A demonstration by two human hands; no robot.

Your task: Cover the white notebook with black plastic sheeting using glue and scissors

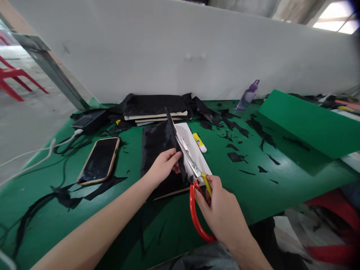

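Observation:
My right hand (222,208) grips a pair of scissors (194,167) with red and yellow handles. Their metal blades point up and away, along the raised edge of a black cloth (157,138). My left hand (165,165) pinches that cloth edge between thumb and fingers, close beside the blades. The cloth lies over the left part of a book (201,161), whose white printed page shows on the right. Whether the blades are cutting into the cloth cannot be made out.
A yellow glue stick (199,142) lies right of the book. A phone (99,159) and a cabled black box (89,122) sit left. Behind is a black-covered stack of books (156,105). Black scraps (236,156), a purple bottle (248,96) and a green board (312,122) are right.

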